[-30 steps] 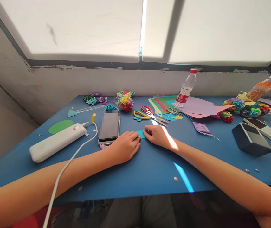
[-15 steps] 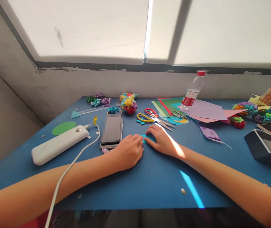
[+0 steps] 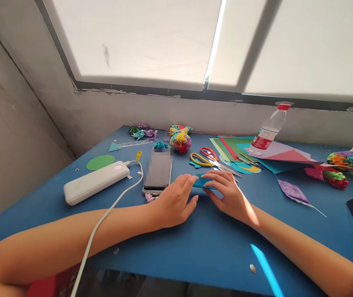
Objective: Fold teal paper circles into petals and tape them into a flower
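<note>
Head view: a person's bare hands meet over a small blue paper piece (image 3: 200,182) near the middle of a blue counter (image 3: 164,255). Compared with half a second ago, the left hand (image 3: 176,202) has opened, its thumb now apart below the fingers, and the right hand (image 3: 227,192) has brought its fingers over the paper, thumb near the lower edge. The paper looks darker and perhaps tilted up, which suggests it is being adjusted rather than pressed flat. Left fingertips touch its left end; whether either grip is clamped on it, I cannot tell. Taking the paper as the clock's centre, scissors (image 3: 216,164) lie near at one o'clock, a phone (image 3: 159,171) at ten, a white power bank (image 3: 95,183) at nine, and a red-capped bottle (image 3: 266,134) at two.
</note>
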Available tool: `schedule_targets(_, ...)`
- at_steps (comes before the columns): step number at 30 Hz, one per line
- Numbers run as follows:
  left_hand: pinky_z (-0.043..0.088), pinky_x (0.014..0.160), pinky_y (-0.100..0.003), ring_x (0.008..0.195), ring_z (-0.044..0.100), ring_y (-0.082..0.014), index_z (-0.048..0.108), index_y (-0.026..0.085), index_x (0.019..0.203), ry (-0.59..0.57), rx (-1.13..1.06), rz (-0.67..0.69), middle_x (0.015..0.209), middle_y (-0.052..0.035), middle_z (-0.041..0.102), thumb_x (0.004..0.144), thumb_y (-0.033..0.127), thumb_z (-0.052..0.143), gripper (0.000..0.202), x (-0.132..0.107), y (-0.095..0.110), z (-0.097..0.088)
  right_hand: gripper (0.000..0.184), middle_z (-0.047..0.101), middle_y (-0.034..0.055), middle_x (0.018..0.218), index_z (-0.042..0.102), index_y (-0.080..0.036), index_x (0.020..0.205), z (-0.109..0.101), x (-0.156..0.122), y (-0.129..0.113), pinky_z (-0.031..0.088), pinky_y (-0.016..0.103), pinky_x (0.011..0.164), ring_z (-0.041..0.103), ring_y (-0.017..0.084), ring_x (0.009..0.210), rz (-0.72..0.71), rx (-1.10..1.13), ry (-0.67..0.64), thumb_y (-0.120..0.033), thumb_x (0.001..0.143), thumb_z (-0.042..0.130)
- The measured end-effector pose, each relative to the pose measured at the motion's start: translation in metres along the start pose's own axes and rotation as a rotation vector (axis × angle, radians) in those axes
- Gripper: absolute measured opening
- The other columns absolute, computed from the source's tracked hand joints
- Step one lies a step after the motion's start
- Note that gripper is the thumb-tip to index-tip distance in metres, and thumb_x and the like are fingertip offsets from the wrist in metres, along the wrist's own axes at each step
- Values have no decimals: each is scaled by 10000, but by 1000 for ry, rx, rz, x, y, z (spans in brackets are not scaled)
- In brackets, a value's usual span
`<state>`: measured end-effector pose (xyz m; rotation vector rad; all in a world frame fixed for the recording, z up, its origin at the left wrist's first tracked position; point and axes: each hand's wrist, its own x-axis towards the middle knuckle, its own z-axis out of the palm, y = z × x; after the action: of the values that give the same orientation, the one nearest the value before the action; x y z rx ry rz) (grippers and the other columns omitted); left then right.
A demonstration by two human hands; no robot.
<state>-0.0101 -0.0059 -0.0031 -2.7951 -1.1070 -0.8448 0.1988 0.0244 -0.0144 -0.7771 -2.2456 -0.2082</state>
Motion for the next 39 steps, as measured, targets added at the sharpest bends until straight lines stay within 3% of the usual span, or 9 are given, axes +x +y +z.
schedule_targets(5, 466, 926, -358, 1154, 473, -212, 338, 158, 1267, 153, -744, -308, 1243, -151, 470, 927, 353, 388, 395, 0, 2, -1, 180, 706, 4, 913, 611, -287, 972, -15, -7, -12, 330, 448, 927, 630, 211, 850, -73, -196, 241, -190, 821, 617)
schedule_targets(7, 491, 874, -380, 1091, 538, -232, 401, 158, 1189, 43, -1087, -417, 1155, -149, 544, 908, 438, 397, 396, 2, 0, -1, 199, 708, -18, 910, 606, -311, 1005, -16, -10, -17, 276, 455, 958, 639, 203, 842, -122, -246, 207, -194, 844, 586)
schedule_targets(8, 510, 823, -384, 1012, 588, -238, 448, 158, 1109, -106, -1271, -454, 1068, -139, 591, 892, 481, 408, 392, 3, -1, -1, 210, 707, -29, 921, 603, -317, 1018, -16, -12, -18, 258, 449, 966, 638, 196, 860, -165, -259, 178, -187, 858, 562)
schedule_targets(10, 535, 687, -367, 804, 655, -232, 502, 145, 937, -253, -1404, -478, 827, -101, 639, 867, 529, 417, 399, 5, -2, -2, 232, 696, -44, 983, 605, -318, 1029, -14, -14, -22, 257, 426, 971, 624, 184, 934, -286, -285, 124, -169, 882, 507)
schedule_targets(14, 503, 540, -271, 587, 626, -158, 529, 148, 867, -299, -1451, -551, 651, -10, 593, 787, 443, 571, 308, 5, -2, -6, 243, 667, -36, 1086, 614, -301, 1026, -13, -19, -26, 351, 363, 920, 588, 156, 1039, -471, -261, -34, -161, 901, 458)
schedule_targets(17, 455, 474, -214, 513, 564, -112, 563, 137, 812, -319, -1462, -595, 598, 24, 560, 725, 376, 663, 273, 5, -1, -7, 172, 677, -21, 1057, 617, -296, 1030, -17, -18, -26, 409, 348, 853, 600, 161, 1003, -544, -272, -145, -298, 899, 505)
schedule_targets(21, 418, 436, -189, 490, 506, -88, 591, 126, 859, -296, -1467, -639, 577, 37, 537, 744, 409, 660, 313, 5, -3, -4, 132, 673, -32, 1008, 649, -266, 925, -24, -10, -18, 405, 316, 873, 555, 126, 998, -708, -450, 98, -323, 871, 543)
schedule_targets(26, 454, 470, -202, 548, 518, -95, 604, 128, 993, -294, -1425, -656, 702, 7, 589, 710, 422, 698, 419, 11, -4, 0, 151, 600, -21, 747, 689, -257, 829, -31, -5, -8, 392, 281, 736, 468, 105, 739, -654, -545, 286, -182, 827, 557)
schedule_targets(39, 512, 565, -270, 706, 600, -187, 601, 106, 1060, -232, -1457, -796, 856, -75, 666, 640, 492, 723, 584, 20, -1, 1, 150, 491, -13, 641, 689, -218, 830, -28, -2, -9, 363, 278, 572, 420, 100, 595, -486, -354, 188, -130, 817, 567)
